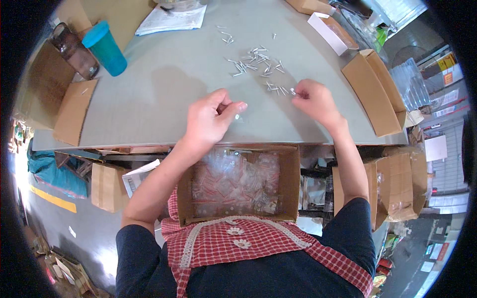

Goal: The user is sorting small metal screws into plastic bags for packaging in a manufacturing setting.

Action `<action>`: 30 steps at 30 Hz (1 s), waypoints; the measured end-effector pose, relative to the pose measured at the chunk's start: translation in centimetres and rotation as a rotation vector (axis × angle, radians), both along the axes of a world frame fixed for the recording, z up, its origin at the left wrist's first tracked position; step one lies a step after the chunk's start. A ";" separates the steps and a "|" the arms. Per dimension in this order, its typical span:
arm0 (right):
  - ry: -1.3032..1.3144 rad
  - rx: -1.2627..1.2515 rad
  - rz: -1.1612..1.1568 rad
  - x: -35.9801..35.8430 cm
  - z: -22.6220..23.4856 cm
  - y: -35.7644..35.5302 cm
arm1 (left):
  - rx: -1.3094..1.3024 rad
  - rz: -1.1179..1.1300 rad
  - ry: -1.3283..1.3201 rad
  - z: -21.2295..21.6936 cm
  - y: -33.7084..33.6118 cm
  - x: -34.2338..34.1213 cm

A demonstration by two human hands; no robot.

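Note:
My left hand (211, 116) is closed above the table's near edge, its thumb pressed against the curled fingers. It pinches what looks like a small clear plastic bag (239, 118) with a tiny pale piece in it. My right hand (318, 102) is closed too, with the end of a silvery screw (293, 91) showing at the fingertips. Beside it lie a few loose screws (276, 89), and a larger scattered pile of screws (256, 58) spreads farther back. Below the table edge, against my apron, an open cardboard box (295, 184) holds many small clear packets (228, 179).
On the grey table (169, 109) stand a teal cup (107, 49) and a brown bottle (74, 52) at the left, beside cardboard (74, 111). Papers (171, 20) lie at the back. An open carton (375, 92) and a white box (330, 32) line the right side.

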State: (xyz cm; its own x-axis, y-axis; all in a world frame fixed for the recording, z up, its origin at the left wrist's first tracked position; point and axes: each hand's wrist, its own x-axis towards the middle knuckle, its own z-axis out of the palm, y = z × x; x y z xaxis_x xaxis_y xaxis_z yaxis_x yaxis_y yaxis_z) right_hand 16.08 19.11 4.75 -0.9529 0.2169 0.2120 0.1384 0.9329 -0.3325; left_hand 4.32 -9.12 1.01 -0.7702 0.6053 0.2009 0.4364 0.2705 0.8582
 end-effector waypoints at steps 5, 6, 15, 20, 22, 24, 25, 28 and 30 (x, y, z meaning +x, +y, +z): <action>0.003 -0.528 -0.051 0.9 0.1 0.1 | 0.374 -0.110 -0.076 -1.2 1.3 -0.2; 0.035 -0.710 -0.067 1.1 0.0 -0.4 | 0.376 -0.109 -0.075 -1.5 1.3 -0.2; 0.360 -1.108 0.032 2.3 -0.9 -5.4 | 0.122 -0.174 0.216 1.1 2.4 1.9; 0.502 -1.077 0.269 2.3 -1.4 -6.7 | 0.141 -0.298 0.500 1.6 3.9 2.6; 0.508 -0.981 0.313 2.4 -1.5 -6.7 | 0.126 -0.310 0.479 1.7 4.0 2.8; 0.433 -0.775 0.316 2.6 -1.4 -6.7 | 0.112 -0.317 0.458 1.8 4.1 2.8; 0.435 -0.777 0.315 2.8 -1.0 -6.7 | 0.066 -0.294 0.482 1.8 4.1 2.7; 0.405 -0.745 0.243 3.3 -0.1 -5.5 | 0.034 -0.268 0.455 1.3 4.0 2.3; 0.444 -0.380 -0.077 3.3 0.1 -2.8 | 0.051 -0.272 0.406 1.2 4.0 2.3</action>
